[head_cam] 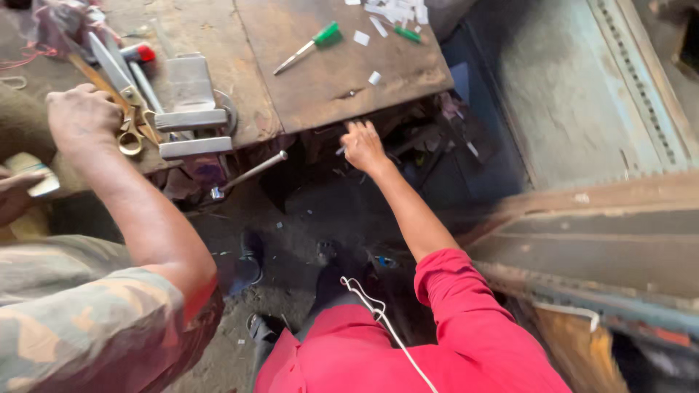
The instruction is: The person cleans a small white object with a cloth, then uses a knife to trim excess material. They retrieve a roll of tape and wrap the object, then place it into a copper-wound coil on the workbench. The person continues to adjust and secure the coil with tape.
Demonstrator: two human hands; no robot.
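My right hand (pixel 362 145), on an arm in a red sleeve, reaches forward to the front edge of the wooden workbench (pixel 342 80), its fingers in the dark gap underneath. A small pale piece (pixel 340 151) shows just left of the hand; whether the fingers grip it is unclear. My left hand is out of view. Another person's hand (pixel 81 116), on an arm in a camouflage sleeve, rests on the scissors (pixel 125 109) next to a metal vise (pixel 191 109) at the bench's left.
A green-handled screwdriver (pixel 309 45), a green pen (pixel 406 33) and white scraps (pixel 397 11) lie on the bench. The vise's handle bar (pixel 251 173) juts out over the dirt floor. A second hand (pixel 16 191) holds a pale object at the left edge. Rusty metal panels (pixel 582 240) stand right.
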